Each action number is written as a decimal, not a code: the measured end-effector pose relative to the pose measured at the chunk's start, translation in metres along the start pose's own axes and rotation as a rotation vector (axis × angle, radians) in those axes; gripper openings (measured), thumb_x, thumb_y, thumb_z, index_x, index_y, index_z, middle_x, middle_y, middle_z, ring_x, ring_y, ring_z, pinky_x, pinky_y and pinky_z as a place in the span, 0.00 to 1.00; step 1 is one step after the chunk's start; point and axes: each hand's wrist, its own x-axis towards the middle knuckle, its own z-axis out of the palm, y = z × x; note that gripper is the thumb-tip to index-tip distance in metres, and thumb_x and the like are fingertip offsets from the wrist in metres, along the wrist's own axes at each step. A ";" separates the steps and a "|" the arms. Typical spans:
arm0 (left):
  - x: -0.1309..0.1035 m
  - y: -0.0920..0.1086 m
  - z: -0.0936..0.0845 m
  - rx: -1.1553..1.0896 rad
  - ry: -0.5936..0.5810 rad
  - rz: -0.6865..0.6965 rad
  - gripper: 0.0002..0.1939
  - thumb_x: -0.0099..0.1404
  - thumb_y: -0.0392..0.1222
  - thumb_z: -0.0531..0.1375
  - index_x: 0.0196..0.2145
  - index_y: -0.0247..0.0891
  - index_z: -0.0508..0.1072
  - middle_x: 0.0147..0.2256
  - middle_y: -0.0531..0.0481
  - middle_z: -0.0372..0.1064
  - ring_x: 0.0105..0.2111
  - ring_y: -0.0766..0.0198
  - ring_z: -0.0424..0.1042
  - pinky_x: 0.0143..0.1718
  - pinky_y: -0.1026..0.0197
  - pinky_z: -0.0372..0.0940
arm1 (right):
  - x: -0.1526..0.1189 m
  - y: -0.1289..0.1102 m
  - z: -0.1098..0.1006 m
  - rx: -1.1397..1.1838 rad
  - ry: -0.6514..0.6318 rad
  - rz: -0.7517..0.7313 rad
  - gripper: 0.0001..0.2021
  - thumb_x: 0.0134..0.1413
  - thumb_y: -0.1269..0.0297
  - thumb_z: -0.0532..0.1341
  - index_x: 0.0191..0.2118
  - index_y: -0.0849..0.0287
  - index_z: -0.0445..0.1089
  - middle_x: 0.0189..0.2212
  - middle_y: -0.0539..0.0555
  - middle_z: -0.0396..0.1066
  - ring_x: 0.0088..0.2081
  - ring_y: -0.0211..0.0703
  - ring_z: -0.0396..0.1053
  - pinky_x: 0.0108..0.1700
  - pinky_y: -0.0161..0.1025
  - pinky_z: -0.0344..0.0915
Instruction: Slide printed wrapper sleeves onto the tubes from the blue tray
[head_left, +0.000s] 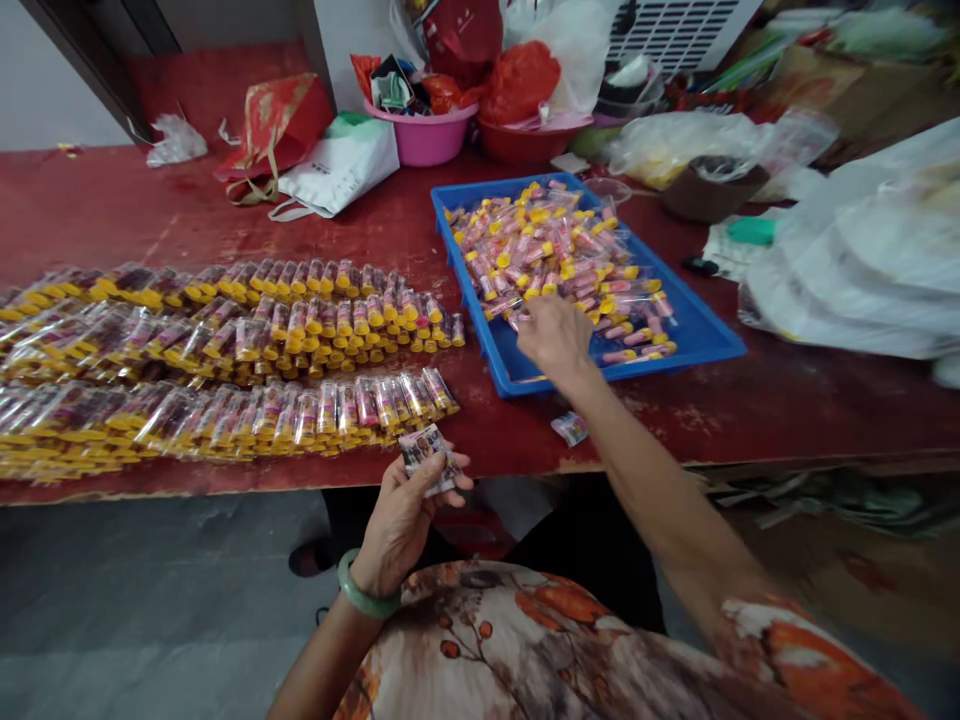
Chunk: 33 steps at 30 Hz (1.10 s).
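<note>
My left hand (pixel 405 510), with a green bangle at its wrist, holds a small stack of printed cards (pixel 429 458) over the table's front edge. My right hand (pixel 553 338) reaches into the near side of a blue tray (pixel 501 374); its fingers are bent at a clear tube, and their tips are partly hidden. Loose clear tubes with yellow caps and pink contents (pixel 540 240) fill much of the tray. To the left, several rows of similar capped tubes (pixel 300 415) lie stacked on the red table (pixel 480 440).
A small printed packet (pixel 570 428) lies just before the tray. Behind stand a pink basin (pixel 431 138), a red basin (pixel 525 143), a white bag (pixel 345 165) and a red bag (pixel 277 125). White stacked material (pixel 862 260) sits at the right.
</note>
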 end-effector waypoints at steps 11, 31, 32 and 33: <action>0.013 0.002 0.025 0.035 0.095 0.044 0.17 0.47 0.40 0.74 0.33 0.30 0.77 0.30 0.43 0.78 0.27 0.62 0.77 0.31 0.63 0.74 | 0.031 0.037 -0.012 0.258 -0.035 -0.123 0.14 0.55 0.68 0.58 0.45 0.68 0.71 0.42 0.64 0.72 0.48 0.51 0.68 0.50 0.44 0.62; 0.027 -0.034 0.089 0.086 0.079 -0.053 0.18 0.39 0.37 0.76 0.28 0.33 0.77 0.25 0.52 0.75 0.23 0.67 0.73 0.25 0.67 0.70 | -0.185 0.075 -0.027 1.999 -0.243 0.396 0.19 0.45 0.49 0.68 0.26 0.63 0.72 0.20 0.47 0.55 0.18 0.27 0.45 0.18 0.29 0.37; 0.027 -0.038 0.091 0.103 0.074 -0.050 0.18 0.38 0.38 0.77 0.28 0.33 0.77 0.25 0.51 0.75 0.23 0.67 0.73 0.26 0.67 0.70 | -0.188 0.074 -0.029 1.952 -0.265 0.396 0.20 0.46 0.49 0.67 0.23 0.64 0.70 0.19 0.47 0.55 0.18 0.26 0.44 0.18 0.29 0.35; 0.027 -0.042 0.094 0.125 0.066 -0.046 0.17 0.38 0.38 0.77 0.27 0.33 0.77 0.25 0.51 0.75 0.23 0.67 0.73 0.26 0.67 0.70 | -0.190 0.072 -0.032 1.889 -0.292 0.405 0.20 0.46 0.50 0.67 0.23 0.64 0.70 0.19 0.47 0.56 0.18 0.26 0.44 0.19 0.29 0.35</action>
